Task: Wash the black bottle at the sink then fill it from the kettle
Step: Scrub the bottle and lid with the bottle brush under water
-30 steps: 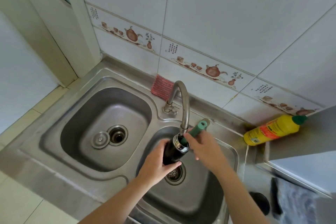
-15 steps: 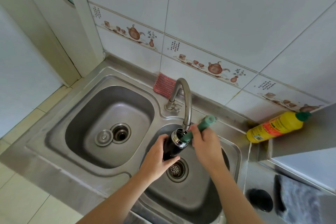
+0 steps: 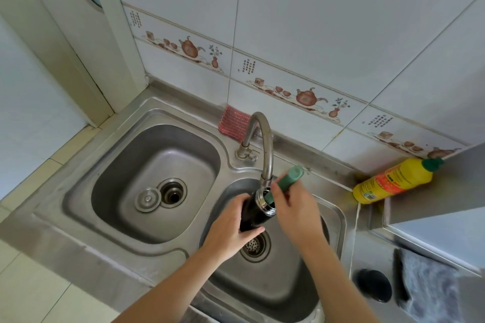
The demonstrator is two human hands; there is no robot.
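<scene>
My left hand (image 3: 231,231) grips the black bottle (image 3: 256,211) around its lower body, holding it tilted over the right sink basin (image 3: 288,294), just under the faucet spout (image 3: 265,149). The bottle's steel-rimmed mouth points up and to the right. My right hand (image 3: 296,207) holds a green-handled brush (image 3: 287,179) whose lower end goes into the bottle's mouth; the brush head is hidden inside. No kettle is in view.
The left basin (image 3: 126,165) has an open drain with a loose metal plug beside it. A red scrub pad (image 3: 233,120) leans behind the faucet. A yellow detergent bottle (image 3: 393,181) lies at the right, with a black round lid (image 3: 374,286) and grey cloth (image 3: 430,288) nearer.
The brush handle has shifted slightly in the bottle's mouth, and both hands stay on bottle and brush under the spout. My head has moved, so the scene sits a little to the right.
</scene>
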